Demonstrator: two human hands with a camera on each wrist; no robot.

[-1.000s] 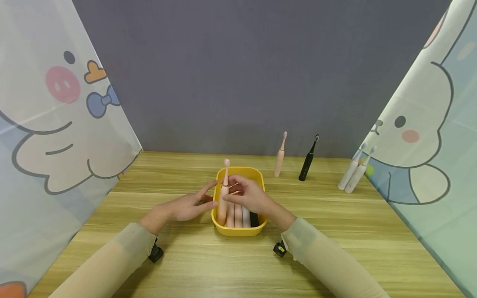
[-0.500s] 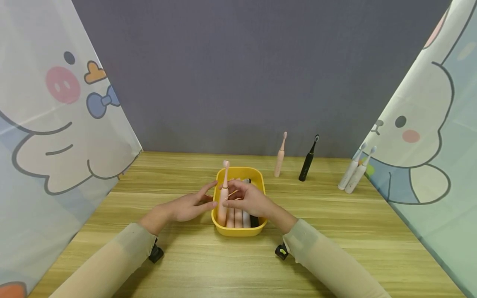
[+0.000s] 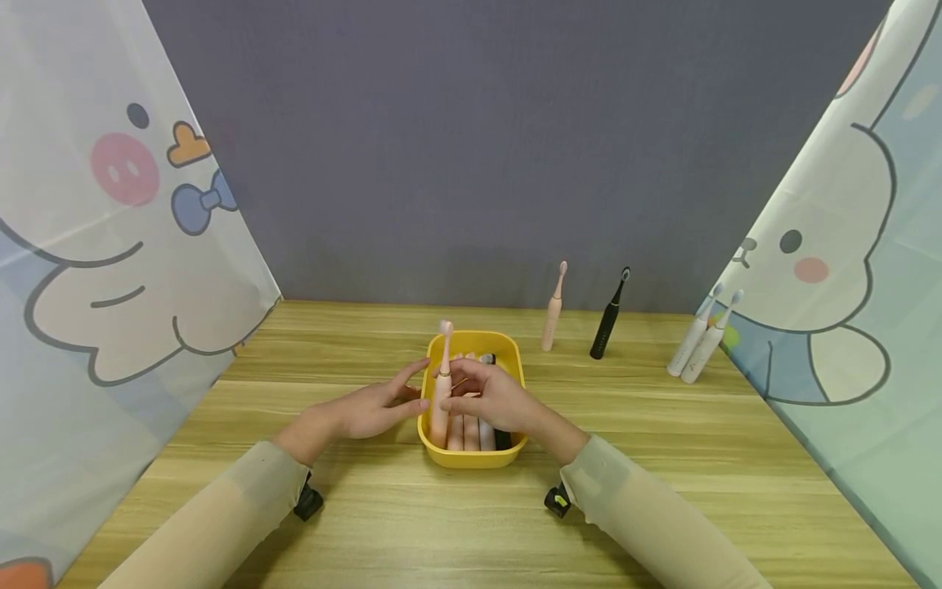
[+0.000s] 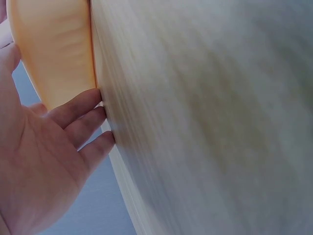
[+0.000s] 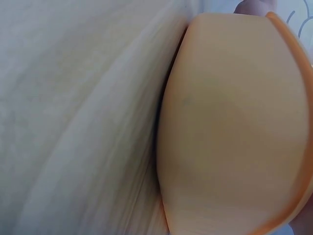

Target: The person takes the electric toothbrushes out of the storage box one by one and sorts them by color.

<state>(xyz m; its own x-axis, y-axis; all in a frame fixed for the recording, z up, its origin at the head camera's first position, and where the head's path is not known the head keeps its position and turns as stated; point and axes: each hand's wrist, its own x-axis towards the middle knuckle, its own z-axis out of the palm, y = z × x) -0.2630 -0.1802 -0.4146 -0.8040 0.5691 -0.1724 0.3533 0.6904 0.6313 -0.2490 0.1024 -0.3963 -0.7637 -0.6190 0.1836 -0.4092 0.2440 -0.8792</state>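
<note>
In the head view a yellow plastic bin [image 3: 474,460] stands on the table, with several electric toothbrushes lying side by side inside. Among them are pink ones [image 3: 471,433], a white one [image 3: 486,437] and a black one [image 3: 503,440]. My right hand [image 3: 496,398] reaches over the bin and pinches a pink electric toothbrush [image 3: 440,413] at its left side, brush head up and tilted. My left hand [image 3: 368,408] rests against the bin's left side with relaxed fingers; the left wrist view shows its fingertips [image 4: 90,98] low by the bin wall. The right wrist view shows mostly the bin's outer wall [image 5: 234,122].
Behind the bin to the right, a pink toothbrush [image 3: 552,319] and a black toothbrush [image 3: 607,323] stand upright. Two white toothbrushes [image 3: 702,348] stand farther right, by the cartoon-print side panel [image 3: 832,327]. A grey panel [image 3: 471,164] closes off the table's back.
The pink toothbrush in my right hand has sunk slightly lower into the bin, and the hand has come down a little with it. My left hand has stayed in place.
</note>
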